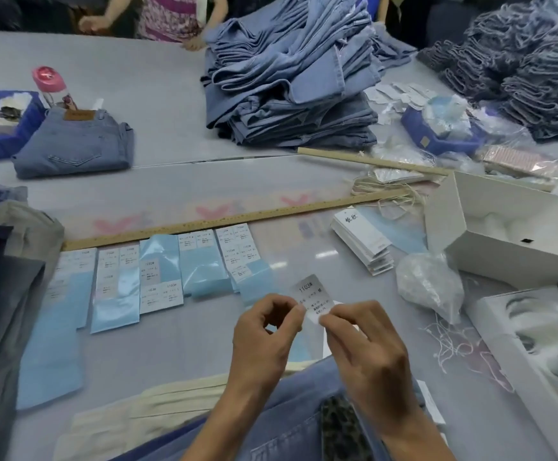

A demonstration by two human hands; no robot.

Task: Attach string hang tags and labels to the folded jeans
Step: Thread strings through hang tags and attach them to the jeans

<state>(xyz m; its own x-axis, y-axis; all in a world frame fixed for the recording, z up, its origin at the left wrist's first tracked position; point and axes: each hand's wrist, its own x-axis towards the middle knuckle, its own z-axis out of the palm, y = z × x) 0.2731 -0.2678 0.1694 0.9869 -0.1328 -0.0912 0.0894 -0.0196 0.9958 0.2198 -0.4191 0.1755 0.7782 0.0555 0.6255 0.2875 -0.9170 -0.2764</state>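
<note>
Left hand [264, 331] & right hand [364, 344] each pinch the label [314, 299]: thin, floppy, prob. sticky; best held by edges.

Person, head view: two bare hands and forearms. Left hand [264, 341]: no ring, no watch, no glove; nails short and unpainted. Right hand [367, 347]: likewise bare, no jewellery, nails short. Both forearms uncovered to the lower frame edge; no sleeve or cuff shows. No wristband or marking on either wrist.
</note>
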